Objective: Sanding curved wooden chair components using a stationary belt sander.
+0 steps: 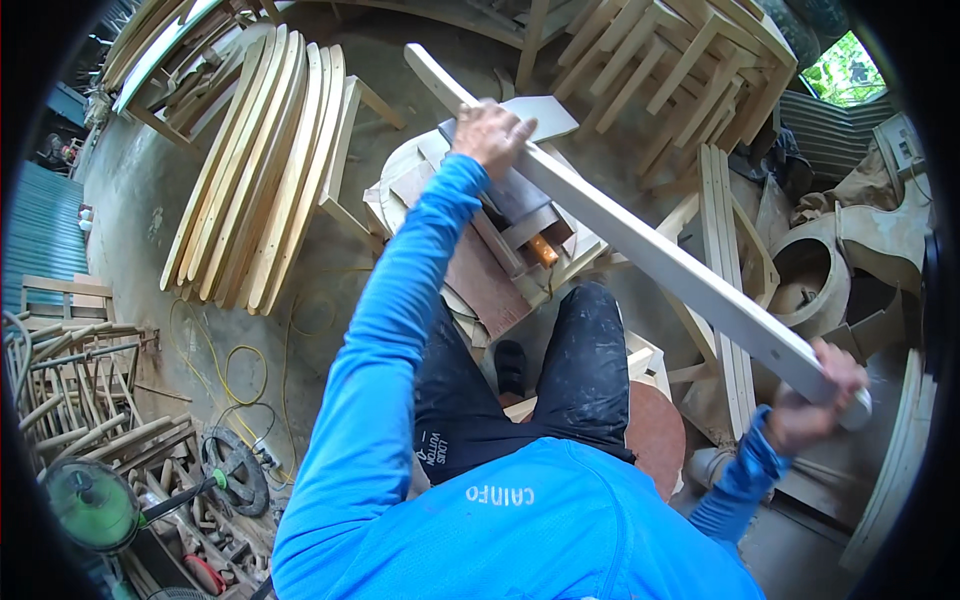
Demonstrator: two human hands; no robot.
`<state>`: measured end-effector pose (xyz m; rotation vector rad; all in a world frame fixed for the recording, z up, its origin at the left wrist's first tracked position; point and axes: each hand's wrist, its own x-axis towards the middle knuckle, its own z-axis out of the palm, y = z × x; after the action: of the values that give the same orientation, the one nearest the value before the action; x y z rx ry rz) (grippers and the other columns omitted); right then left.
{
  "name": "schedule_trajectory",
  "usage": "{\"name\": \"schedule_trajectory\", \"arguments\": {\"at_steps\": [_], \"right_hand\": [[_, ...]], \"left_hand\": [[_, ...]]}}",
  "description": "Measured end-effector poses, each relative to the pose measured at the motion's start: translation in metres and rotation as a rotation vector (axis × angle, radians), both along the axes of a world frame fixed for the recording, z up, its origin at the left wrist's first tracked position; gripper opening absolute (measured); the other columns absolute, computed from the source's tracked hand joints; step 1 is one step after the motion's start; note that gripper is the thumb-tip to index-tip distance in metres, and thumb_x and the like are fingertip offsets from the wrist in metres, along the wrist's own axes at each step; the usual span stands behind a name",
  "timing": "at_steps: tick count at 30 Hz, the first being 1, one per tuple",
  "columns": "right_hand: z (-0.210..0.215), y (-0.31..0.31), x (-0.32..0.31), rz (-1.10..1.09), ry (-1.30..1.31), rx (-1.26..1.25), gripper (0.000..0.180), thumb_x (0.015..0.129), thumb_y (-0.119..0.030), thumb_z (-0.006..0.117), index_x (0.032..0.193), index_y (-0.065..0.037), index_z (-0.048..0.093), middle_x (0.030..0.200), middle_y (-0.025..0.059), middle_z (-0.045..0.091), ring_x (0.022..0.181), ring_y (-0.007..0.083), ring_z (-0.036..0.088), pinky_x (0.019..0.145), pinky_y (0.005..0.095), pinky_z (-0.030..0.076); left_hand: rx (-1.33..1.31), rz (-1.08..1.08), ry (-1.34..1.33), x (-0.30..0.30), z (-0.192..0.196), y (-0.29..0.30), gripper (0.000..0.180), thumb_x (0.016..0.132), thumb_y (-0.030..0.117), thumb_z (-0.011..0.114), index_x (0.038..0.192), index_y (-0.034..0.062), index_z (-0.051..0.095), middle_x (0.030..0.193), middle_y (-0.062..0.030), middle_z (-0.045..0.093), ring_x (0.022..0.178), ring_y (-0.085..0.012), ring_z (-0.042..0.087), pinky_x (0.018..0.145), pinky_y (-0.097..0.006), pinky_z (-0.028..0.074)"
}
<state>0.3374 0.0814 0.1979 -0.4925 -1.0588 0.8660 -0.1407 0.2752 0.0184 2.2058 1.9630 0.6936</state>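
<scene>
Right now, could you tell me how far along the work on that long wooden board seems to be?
Done: a row of curved wooden slats already lies on the floor, and chair frames are stacked behind. In hand: the long board is gripped near its far end by the left hand and at its near end by the right hand, lifted above the low workbench. Left: the board joins nothing yet.

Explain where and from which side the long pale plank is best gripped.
Grip the plank near both ends, from above, as the left hand and right hand do: it is long, narrow and slanted, so spread hands keep it steady.
</scene>
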Motion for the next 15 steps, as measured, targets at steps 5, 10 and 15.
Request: {"name": "schedule_trajectory", "arguments": {"at_steps": [5,10,15], "right_hand": [[-0.099,0.060,-0.120,0.105,-0.164,-0.030,0.016,0.094,-0.006,0.068,0.105,-0.013,0.059,0.111,0.0123,0.067,0.116,0.0315,0.062,0.109,0.0529,0.043],[-0.158,0.068,-0.148,0.220,0.098,-0.256,0.024,0.093,0.000,0.071,0.110,-0.015,0.064,0.120,0.0102,0.068,0.127,0.0303,0.060,0.112,0.0508,0.042],[-0.129,0.010,-0.047,0.161,0.046,-0.377,0.028,0.091,-0.009,0.074,0.116,-0.011,0.061,0.121,0.0120,0.068,0.126,0.0316,0.059,0.115,0.0509,0.038]], "left_hand": [[-0.063,0.165,-0.071,-0.014,-0.018,0.023,0.089,0.095,0.081,0.024,0.153,0.0166,0.045,0.167,-0.0156,0.026,0.158,-0.0349,0.005,0.126,-0.057,0.002],[-0.094,0.126,0.090,-0.009,-0.004,0.013,0.083,0.096,0.078,0.031,0.148,0.0167,0.054,0.163,-0.0136,0.034,0.157,-0.0348,0.013,0.125,-0.056,0.008],[-0.155,-0.208,0.269,0.020,0.023,-0.011,0.060,0.104,0.058,0.036,0.112,0.0150,0.077,0.112,-0.0108,0.074,0.120,-0.0298,0.060,0.115,-0.052,0.032]]}}
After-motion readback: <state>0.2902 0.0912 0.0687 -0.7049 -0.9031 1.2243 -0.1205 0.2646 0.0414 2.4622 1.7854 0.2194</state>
